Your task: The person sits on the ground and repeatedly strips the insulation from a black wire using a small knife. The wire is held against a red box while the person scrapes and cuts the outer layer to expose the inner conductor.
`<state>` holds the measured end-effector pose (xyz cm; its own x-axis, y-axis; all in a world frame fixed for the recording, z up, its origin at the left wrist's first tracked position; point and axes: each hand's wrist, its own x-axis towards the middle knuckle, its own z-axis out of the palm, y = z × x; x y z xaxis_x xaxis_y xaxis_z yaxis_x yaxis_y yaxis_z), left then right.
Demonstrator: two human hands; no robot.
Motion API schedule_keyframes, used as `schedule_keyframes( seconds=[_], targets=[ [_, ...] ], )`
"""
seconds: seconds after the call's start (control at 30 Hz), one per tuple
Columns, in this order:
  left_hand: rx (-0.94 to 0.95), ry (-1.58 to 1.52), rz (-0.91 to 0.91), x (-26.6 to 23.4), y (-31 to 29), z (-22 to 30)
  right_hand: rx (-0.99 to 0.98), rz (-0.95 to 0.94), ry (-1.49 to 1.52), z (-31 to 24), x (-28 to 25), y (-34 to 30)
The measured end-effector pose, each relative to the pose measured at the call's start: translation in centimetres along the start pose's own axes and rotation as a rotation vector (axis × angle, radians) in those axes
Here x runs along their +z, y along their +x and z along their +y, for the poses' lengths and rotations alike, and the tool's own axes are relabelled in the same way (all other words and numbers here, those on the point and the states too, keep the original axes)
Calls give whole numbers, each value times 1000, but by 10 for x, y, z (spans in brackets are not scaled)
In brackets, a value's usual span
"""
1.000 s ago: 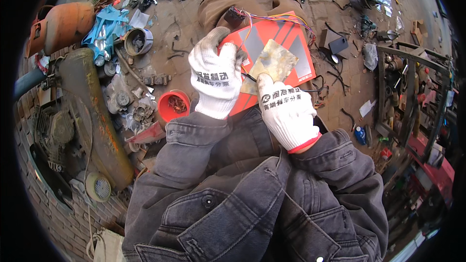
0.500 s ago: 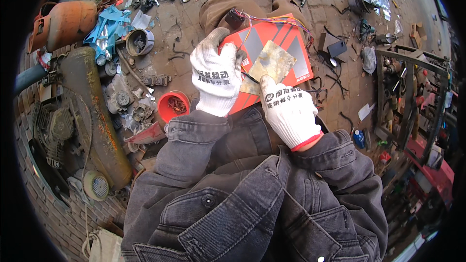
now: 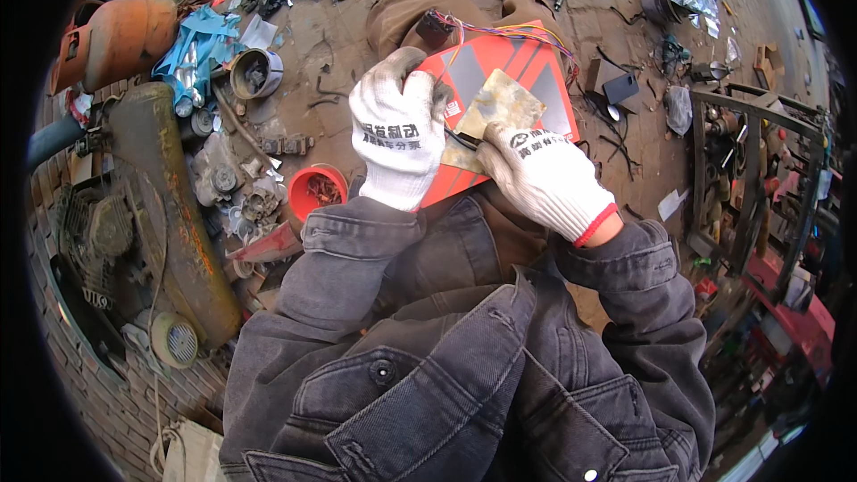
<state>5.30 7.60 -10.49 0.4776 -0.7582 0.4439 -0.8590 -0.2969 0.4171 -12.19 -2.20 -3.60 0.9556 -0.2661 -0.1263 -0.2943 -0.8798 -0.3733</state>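
Observation:
Across my lap lies a red and grey board (image 3: 551,73). On it rests a stained, yellowish square plate (image 3: 505,105), partly hidden by my hands. My left hand (image 3: 397,129), in a white knit glove with a dirty palm side, has its fingers closed at the board's left side. My right hand (image 3: 544,171), gloved alike, pinches over the plate's lower edge. Between their fingertips runs a thin black strip (image 3: 461,139), a cable or a slim tool; I cannot tell which. A bundle of coloured wires (image 3: 509,29) with a dark connector (image 3: 435,27) lies along the board's far edge.
To the left stand a red cup of copper-coloured scraps (image 3: 303,186), a metal can (image 3: 256,74), an orange gas cylinder (image 3: 134,36) and a rusty tank (image 3: 165,214). Black cable offcuts (image 3: 616,143) and a dark metal frame (image 3: 759,112) are on the right.
My right hand has turned and shifted slightly, its wrist moving to the right and nearer me. The left hand stays nearly in place. The board has shifted slightly.

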Motion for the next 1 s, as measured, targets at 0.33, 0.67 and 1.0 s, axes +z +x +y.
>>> schedule_keyframes(
  seconds=[0.33,0.67,1.0],
  targets=[
    [29,18,-21,0,1,2,83,120,-7,-7,9,1],
    [2,-12,-41,1,-1,1,100,140,-24,-12,10,6],
    [36,15,-45,0,2,3,25,-5,-84,-6,8,10]
  ],
)
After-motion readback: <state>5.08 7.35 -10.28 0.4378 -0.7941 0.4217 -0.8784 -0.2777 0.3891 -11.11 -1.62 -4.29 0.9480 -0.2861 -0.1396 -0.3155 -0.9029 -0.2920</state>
